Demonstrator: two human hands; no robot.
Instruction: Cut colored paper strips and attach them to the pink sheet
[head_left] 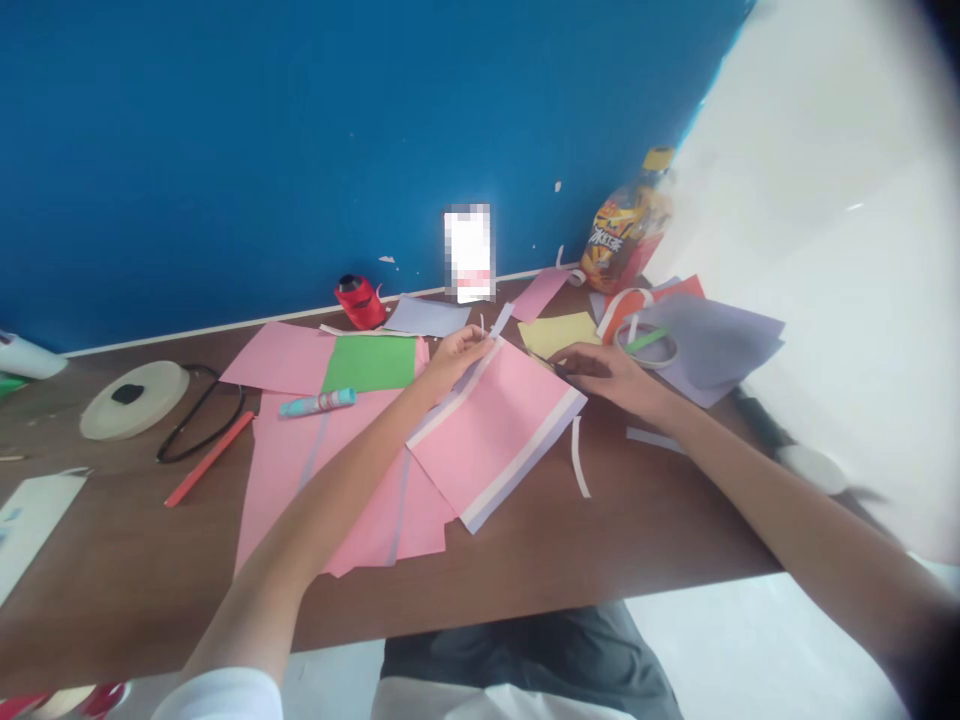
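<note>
My left hand [459, 358] pinches the far left corner of a pink paper sheet [491, 425] edged with white and lilac strips. A loose lilac strip end [502, 318] sticks up past those fingers. At the sheet's far right corner, my right hand [592, 368] is closed around scissors [551, 366], mostly hidden by the fingers, with the dark blades against the paper's edge. More pink sheets [360, 480] lie flat under and left of the held one. A green paper [371, 362] and a light-blue glue stick [317, 403] rest on those sheets.
Thin white offcuts [579, 460] lie right of the held sheet. A tape roll [649, 345] sits among purple papers [720, 340]. Behind stand a drink bottle [626, 230] and a red spool [360, 302]. A red strip [210, 458], black cord [195, 425] and round lid [135, 400] lie left.
</note>
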